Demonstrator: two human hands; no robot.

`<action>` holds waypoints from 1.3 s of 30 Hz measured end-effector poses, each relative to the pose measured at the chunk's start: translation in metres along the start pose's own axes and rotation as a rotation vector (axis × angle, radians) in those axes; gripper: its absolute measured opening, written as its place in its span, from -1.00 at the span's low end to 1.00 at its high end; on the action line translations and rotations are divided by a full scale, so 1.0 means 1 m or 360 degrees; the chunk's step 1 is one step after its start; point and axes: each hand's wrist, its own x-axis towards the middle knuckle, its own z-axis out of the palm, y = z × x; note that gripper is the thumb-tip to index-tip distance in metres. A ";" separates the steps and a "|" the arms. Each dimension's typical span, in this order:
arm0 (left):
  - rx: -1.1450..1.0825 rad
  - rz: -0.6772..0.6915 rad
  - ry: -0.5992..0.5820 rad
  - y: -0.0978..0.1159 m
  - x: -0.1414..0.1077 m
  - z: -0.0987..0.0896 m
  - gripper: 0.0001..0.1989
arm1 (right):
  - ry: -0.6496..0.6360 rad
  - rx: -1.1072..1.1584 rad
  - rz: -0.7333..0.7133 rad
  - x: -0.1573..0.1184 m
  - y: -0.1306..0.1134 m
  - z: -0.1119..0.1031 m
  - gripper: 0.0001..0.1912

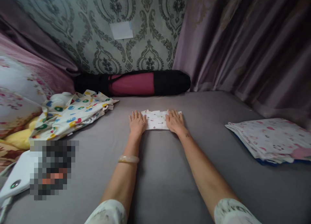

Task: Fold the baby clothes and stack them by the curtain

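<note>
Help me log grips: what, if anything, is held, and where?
Nothing; the left hand and right hand lie flat on opposite ends of the white cloth.

The flat grey bedsheet (pixel 160 172) is showing a matt, smooth cloth finish. The folded white rectangular cloth with small prints (pixel 157 119) is looking soft and matt. The purple draped curtain (pixel 218 39) is giving off a faint satin sheen. The long black-and-magenta cylindrical bag (pixel 132 84) is appearing as dull fabric. The pale rounded bangle (pixel 128 159) is looking smooth and glossy, while the white flat slab-shaped device (pixel 23 173) is showing a smooth, plastic-like surface.
</note>
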 end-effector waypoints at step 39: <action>0.0028 0.0226 0.0039 -0.003 0.008 -0.002 -0.36 | 0.0044 -0.0044 0.0068 0.005 0.014 -0.004 -0.38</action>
